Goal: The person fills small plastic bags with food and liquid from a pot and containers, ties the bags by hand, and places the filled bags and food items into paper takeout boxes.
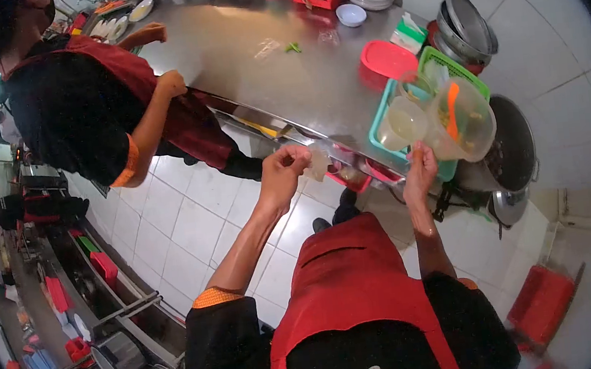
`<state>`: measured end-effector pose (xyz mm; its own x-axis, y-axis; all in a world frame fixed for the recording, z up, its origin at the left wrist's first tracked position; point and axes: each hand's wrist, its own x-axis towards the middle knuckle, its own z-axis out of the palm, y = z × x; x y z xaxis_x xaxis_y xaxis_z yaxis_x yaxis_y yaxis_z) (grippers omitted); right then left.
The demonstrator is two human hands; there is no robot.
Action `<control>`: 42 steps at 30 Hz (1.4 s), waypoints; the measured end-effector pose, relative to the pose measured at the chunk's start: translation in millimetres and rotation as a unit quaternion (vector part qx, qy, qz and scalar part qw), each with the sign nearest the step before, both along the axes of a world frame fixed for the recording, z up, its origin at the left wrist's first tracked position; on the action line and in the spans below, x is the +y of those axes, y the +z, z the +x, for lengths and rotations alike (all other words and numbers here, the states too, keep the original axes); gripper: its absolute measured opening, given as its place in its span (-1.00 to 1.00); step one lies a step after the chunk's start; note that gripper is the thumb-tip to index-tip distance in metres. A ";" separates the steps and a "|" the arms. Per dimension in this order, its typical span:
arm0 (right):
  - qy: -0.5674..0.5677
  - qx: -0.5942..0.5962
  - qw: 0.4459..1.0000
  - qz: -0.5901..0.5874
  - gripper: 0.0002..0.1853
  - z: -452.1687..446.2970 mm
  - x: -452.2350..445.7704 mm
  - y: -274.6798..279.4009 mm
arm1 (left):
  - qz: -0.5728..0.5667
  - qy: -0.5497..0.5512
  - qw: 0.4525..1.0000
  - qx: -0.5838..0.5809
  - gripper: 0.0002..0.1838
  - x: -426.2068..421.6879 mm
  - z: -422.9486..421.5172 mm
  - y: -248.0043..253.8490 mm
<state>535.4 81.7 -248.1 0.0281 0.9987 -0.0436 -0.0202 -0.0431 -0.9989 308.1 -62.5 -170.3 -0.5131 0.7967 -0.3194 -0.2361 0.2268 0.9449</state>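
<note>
My left hand (285, 180) is raised in front of the counter edge, its fingers pinching a small, translucent piece that looks like a clear plastic bag (318, 164). On the other side, my right hand (420, 174) has its fingers closed at the lower edge of a translucent plastic cup (405, 122) with pale liquid in it. Just right of the cup is a larger clear tub (474, 120) with an orange spoon (453, 109) and yellowish-green contents. A teal basket (380, 130) sits under and behind the cup.
A steel counter (244, 52) runs ahead, with green pieces (293, 48) and crumpled clear plastic on it. At right are a pink-lidded box (389, 59), stacked metal strainers (468, 26) and a large pot (513, 145). A co-worker in a red apron (108, 104) stands at left.
</note>
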 end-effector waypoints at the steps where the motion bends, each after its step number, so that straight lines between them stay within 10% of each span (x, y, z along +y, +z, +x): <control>1: -0.010 -0.004 0.999 0.030 -0.74 -5.9 2.5 -3.8 | -0.006 -0.003 1.000 -0.010 -0.90 4.9 -8.0 4.6; 14: -0.134 -0.202 0.957 0.162 -0.76 -19.3 -7.8 -4.4 | 0.003 -0.063 0.997 -0.042 -0.90 112.7 -69.5 -4.1; 22: 0.340 -0.066 0.934 -0.091 -0.78 -185.1 78.3 54.7 | -0.028 -0.130 0.988 -0.075 -0.82 154.9 -124.4 -31.3; 29: 0.322 0.000 0.943 -0.086 -0.94 -242.9 106.4 6.7 | 0.134 -0.171 0.973 -0.081 -0.92 183.8 -191.9 -78.4; 31: 0.274 -0.140 0.949 -0.077 -0.88 -267.1 115.3 10.7 | 0.147 -0.185 0.969 -0.080 -0.76 202.9 -211.6 -105.0; 37: 0.145 -0.437 0.866 0.194 -0.81 -329.4 118.4 33.4 | 0.115 -0.206 0.870 0.432 -0.79 224.7 -258.7 -58.5; 42: 0.148 -0.489 0.811 0.286 -0.82 -345.5 116.1 77.7 | 0.080 -0.198 0.780 0.588 -0.88 222.5 -278.7 -41.3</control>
